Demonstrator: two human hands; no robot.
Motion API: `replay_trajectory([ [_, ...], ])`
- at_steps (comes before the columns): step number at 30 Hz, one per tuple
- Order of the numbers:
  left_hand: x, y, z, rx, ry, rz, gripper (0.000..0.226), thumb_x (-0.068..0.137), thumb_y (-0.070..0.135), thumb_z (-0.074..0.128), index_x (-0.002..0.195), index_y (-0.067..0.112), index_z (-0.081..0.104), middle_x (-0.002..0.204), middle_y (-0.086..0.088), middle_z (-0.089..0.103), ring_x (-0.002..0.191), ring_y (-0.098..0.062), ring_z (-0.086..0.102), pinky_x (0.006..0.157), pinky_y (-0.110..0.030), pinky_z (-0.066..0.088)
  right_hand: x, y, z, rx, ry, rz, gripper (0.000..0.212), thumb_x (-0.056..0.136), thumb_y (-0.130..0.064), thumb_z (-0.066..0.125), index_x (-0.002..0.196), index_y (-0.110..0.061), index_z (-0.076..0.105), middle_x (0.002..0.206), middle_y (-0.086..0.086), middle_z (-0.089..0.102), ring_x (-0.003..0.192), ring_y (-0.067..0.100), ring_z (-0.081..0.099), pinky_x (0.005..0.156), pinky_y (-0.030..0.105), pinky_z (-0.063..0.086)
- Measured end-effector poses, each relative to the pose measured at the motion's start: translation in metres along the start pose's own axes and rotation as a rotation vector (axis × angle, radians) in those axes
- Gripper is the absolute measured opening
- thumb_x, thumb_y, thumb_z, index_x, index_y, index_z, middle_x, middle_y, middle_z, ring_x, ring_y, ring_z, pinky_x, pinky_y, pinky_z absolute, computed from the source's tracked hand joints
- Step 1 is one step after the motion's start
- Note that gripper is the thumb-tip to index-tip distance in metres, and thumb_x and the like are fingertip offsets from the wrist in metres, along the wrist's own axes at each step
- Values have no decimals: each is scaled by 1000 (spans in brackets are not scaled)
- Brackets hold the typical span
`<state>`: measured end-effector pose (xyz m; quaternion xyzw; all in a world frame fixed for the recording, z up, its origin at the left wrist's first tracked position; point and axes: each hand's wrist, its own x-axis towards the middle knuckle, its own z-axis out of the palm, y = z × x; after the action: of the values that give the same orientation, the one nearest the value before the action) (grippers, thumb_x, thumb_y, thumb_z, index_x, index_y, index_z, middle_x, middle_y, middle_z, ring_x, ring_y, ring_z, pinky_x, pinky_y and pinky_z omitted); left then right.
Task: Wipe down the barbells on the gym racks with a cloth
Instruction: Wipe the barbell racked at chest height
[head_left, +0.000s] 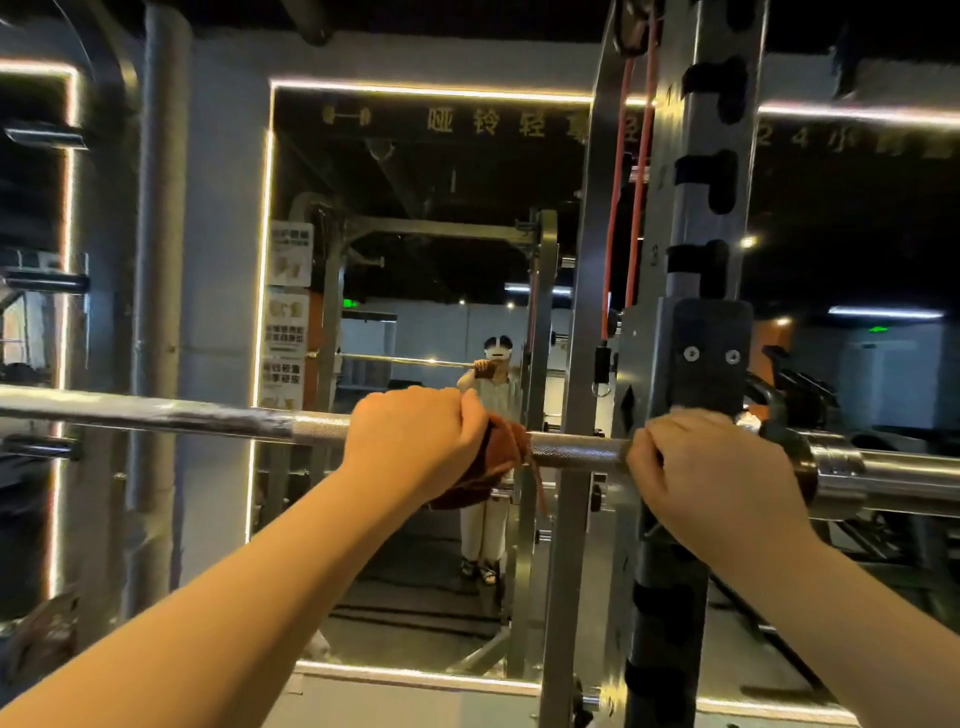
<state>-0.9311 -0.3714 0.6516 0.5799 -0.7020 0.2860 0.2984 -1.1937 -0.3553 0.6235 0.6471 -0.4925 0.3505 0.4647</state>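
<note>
A steel barbell (576, 451) runs across the view at chest height and rests on a rack hook at the right. My left hand (415, 441) grips a brown cloth (501, 462) wrapped around the knurled part of the bar, and a loose corner of the cloth hangs below. My right hand (711, 467) grips the bare bar beside the rack upright (696, 208), just left of the bar's sleeve (883, 478).
A wall mirror (415, 260) edged with a light strip faces me and reflects the rack and a person. A red cable (618, 218) hangs along the upright. A grey pillar (161, 260) stands at the left, with more rack pegs (47, 283) beyond it.
</note>
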Motion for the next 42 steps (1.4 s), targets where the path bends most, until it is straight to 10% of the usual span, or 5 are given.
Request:
replay_trajectory([
  [4, 3, 47, -4, -16, -81, -37, 37, 107, 42, 29, 82, 21, 45, 73, 0, 53, 75, -21, 58, 84, -40, 47, 14, -31, -5, 5, -71, -110, 48, 107, -37, 28, 94, -21, 71, 97, 2, 73, 99, 23, 70, 100, 50, 50],
  [16, -30, -42, 22, -37, 274, -33, 21, 97, 37, 49, 83, 25, 58, 79, 8, 59, 75, -16, 60, 102, -42, 47, 20, -59, 30, 269, 40, 59, 51, 106, -44, 31, 58, -29, 40, 44, -11, 36, 37, 2, 38, 41, 25, 38],
  [28, -22, 5, 25, -71, 268, 296, 44, 105, 53, 27, 121, 29, 60, 108, 6, 64, 92, -15, 59, 81, -34, 42, 20, -63, 21, 259, 11, 96, 45, 104, -37, 39, 60, -30, 38, 46, -11, 35, 38, 3, 36, 42, 23, 30],
  [33, -29, -45, 21, -240, 393, 5, 46, 100, 50, 29, 82, 22, 60, 77, 7, 60, 66, -14, 55, 69, -40, 53, 20, -64, 17, 308, 7, 94, 47, 105, -38, 36, 59, -30, 39, 46, -8, 36, 38, 4, 37, 42, 27, 36],
  [42, -29, 2, 26, -147, 289, 29, 48, 106, 54, 22, 100, 33, 66, 96, 13, 64, 97, -14, 56, 98, -42, 38, 17, -67, 20, 273, 30, 112, 46, 105, -34, 40, 60, -30, 37, 46, -10, 35, 38, 5, 38, 46, 27, 39],
])
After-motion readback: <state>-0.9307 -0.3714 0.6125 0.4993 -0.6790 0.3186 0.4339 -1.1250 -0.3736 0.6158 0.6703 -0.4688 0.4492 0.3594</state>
